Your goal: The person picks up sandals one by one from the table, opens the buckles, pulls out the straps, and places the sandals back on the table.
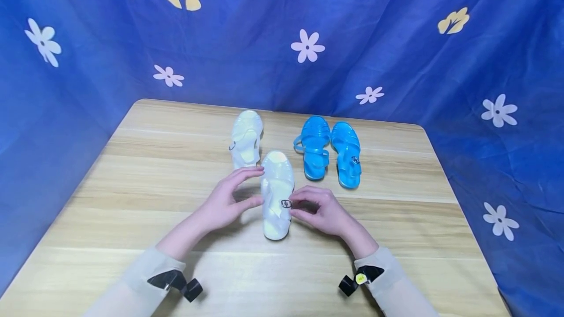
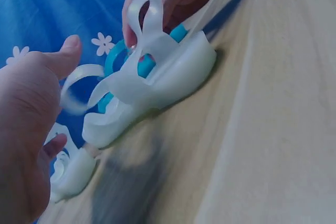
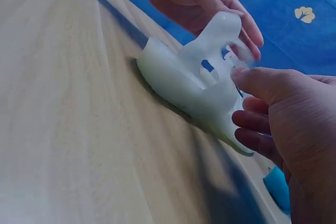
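Observation:
A white jelly sandal (image 1: pixel 276 194) stands on the table between both hands, toe pointing away, its small dark buckle (image 1: pixel 286 204) on the right side. My right hand (image 1: pixel 320 210) pinches the strap by that buckle; in the right wrist view the thumb (image 3: pixel 257 80) presses on the strap (image 3: pixel 223 35). On the other side, my left hand (image 1: pixel 231 199) is spread beside the sandal, fingertips near its left edge. The left wrist view has a loose strap end (image 2: pixel 79 85), blurred, close to the left thumb (image 2: pixel 68 51). A second white sandal (image 1: pixel 246 136) lies just beyond the left hand.
Two blue jelly sandals (image 1: pixel 315 143) (image 1: pixel 346 153) lie side by side at the back right of the wooden table (image 1: pixel 396 229). A blue curtain (image 1: pixel 246 28) with flower prints hangs behind the table and along its sides. Each sleeve carries a black wrist mount (image 1: pixel 176 280).

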Demonstrator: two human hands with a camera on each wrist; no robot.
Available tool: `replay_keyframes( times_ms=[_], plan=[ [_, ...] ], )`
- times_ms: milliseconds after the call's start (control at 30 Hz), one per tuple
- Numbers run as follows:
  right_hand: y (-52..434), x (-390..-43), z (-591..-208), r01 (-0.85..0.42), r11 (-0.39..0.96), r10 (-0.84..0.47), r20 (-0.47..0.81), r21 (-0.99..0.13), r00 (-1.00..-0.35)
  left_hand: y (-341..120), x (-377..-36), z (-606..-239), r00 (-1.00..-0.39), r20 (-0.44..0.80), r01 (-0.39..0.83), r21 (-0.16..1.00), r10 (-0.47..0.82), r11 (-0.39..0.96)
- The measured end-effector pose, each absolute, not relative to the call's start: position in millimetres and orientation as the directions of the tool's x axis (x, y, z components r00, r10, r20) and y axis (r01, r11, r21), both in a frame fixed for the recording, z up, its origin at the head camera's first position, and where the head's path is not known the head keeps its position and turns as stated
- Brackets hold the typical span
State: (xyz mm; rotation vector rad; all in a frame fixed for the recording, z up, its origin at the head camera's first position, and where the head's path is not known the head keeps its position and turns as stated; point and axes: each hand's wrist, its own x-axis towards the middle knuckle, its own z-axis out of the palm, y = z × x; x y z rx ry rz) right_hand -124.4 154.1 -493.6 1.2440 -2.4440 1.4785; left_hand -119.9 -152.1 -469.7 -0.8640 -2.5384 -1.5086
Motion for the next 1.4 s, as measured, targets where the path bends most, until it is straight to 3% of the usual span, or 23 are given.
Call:
replay_keyframes(
  times_ms=[300,567,900,1167,1400],
  plan=[
    [157.6,-109.0,-493.5,-0.604,0.340,-0.582,0.344,-0.721,-0.737,-155.8,-108.9,-481.5,-0.805,0.309,0.532,0.753,0.506,0.387],
    [146.9,-100.2,-494.5,-0.662,0.375,-0.591,0.384,-0.649,-0.710,-146.2,-101.1,-485.4,-0.753,0.350,0.627,0.638,0.557,0.448],
    [138.3,-117.0,-493.1,-0.625,0.487,-0.537,0.354,-0.611,-0.765,-135.8,-117.7,-487.0,-0.767,0.402,0.634,0.593,0.500,0.496],
    [129.4,-139.2,-496.3,-0.583,0.528,-0.438,0.390,-0.618,-0.810,-126.0,-136.6,-489.3,-0.839,0.405,0.544,0.645,0.364,0.536],
    [119.6,-153.2,-495.4,-0.537,0.567,-0.375,0.384,-0.625,-0.844,-121.2,-150.8,-493.3,-0.852,0.436,0.520,0.652,0.288,0.552]
  ],
)
